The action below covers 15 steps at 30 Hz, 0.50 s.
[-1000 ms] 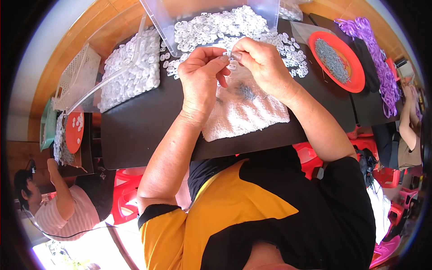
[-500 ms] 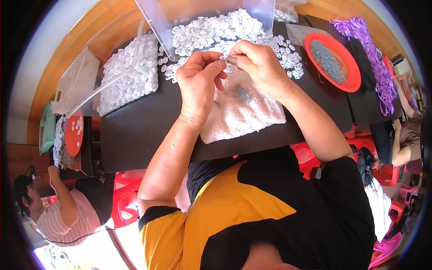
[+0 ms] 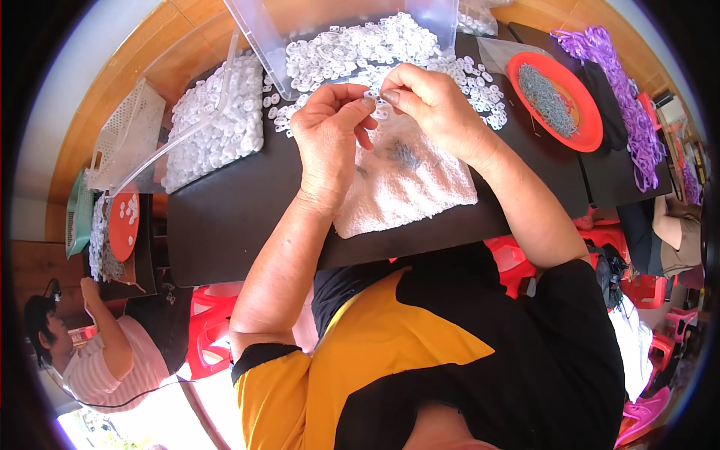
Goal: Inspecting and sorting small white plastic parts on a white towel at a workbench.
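My left hand [image 3: 330, 131] is closed in a pinch over the towel, its fingertips on a small white plastic piece [image 3: 382, 112]. My right hand [image 3: 431, 105] pinches at the same piece from the other side, thumb and forefinger pressed together; whether a tiny metal part sits between them is too small to tell. Below lies a pale pink towel [image 3: 405, 202] with a small heap of grey metal bits [image 3: 405, 155] on it. Just beyond my hands, many loose white plastic pieces [image 3: 364, 49] spill from a clear plastic bin [image 3: 259, 49] lying on its side.
To the right, a red plate [image 3: 591, 127] holds grey metal bits, with purple ribbon [image 3: 641, 142] past it. A clear bag of white pieces [image 3: 217, 127] lies left on the dark table [image 3: 247, 232]. One person [image 3: 112, 360] sits at left, another [image 3: 679, 232] at right.
My fingertips have shifted slightly at the white piece, and more of it shows below them. The right thumb has turned a little. At the right edge, the other person has moved.
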Tool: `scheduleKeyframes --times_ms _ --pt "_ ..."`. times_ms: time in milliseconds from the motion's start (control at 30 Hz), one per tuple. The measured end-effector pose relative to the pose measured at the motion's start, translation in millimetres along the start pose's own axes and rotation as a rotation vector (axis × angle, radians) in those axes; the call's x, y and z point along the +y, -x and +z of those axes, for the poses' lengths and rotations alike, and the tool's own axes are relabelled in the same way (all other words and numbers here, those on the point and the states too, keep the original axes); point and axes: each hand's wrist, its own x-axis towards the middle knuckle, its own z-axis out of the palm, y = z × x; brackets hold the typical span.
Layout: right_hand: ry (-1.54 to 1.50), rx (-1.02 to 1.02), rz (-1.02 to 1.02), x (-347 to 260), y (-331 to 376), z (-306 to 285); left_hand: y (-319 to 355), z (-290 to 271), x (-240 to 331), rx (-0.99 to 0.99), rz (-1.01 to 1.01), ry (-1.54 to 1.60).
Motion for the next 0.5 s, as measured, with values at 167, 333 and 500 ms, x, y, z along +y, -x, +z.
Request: scheduleKeyframes --times_ms 167,333,500 --pt "0.117 0.058 -0.122 1.7 -0.9 3.8 0.3 -0.3 0.5 -0.005 -0.004 -0.029" --pt "0.154 0.092 -0.189 2.6 1.1 7.0 0.2 0.9 0.8 -0.001 -0.004 -0.031" --pt "0.202 0.116 -0.179 2.2 2.4 5.7 1.6 1.2 1.0 0.02 -0.003 -0.03"
